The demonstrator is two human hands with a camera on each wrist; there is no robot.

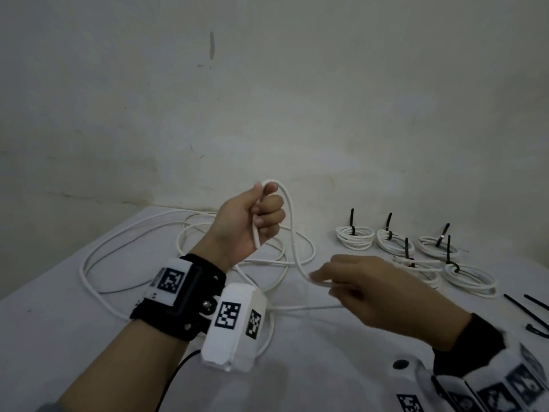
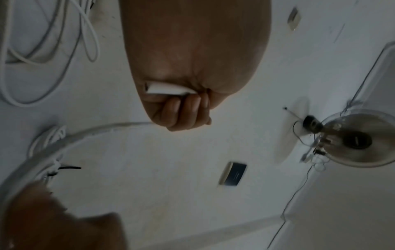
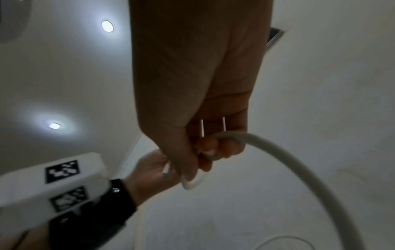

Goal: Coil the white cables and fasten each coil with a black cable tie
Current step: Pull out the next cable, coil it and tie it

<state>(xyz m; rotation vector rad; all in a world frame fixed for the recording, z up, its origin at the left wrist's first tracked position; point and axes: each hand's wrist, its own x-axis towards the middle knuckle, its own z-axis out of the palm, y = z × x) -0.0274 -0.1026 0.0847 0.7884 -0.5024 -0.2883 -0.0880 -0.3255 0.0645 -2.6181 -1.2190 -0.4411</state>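
My left hand (image 1: 261, 215) is raised over the white table (image 1: 59, 322) in a fist, gripping the end of a white cable (image 1: 292, 233); the cut cable end (image 2: 166, 88) pokes out below the palm. From the fist the cable arcs over and runs down to my right hand (image 1: 335, 282), lower and to the right, whose curled fingers (image 3: 222, 148) pinch the cable (image 3: 299, 165). The rest of this cable lies in loose loops (image 1: 184, 242) on the table behind my left wrist. Several coiled cables (image 1: 355, 237) fastened with black ties (image 1: 352, 221) lie at the right.
Loose black cable ties (image 1: 525, 310) lie at the table's right edge. A white wall (image 1: 267, 99) rises right behind the table. Both wrists carry white camera blocks with black markers (image 1: 230, 325).
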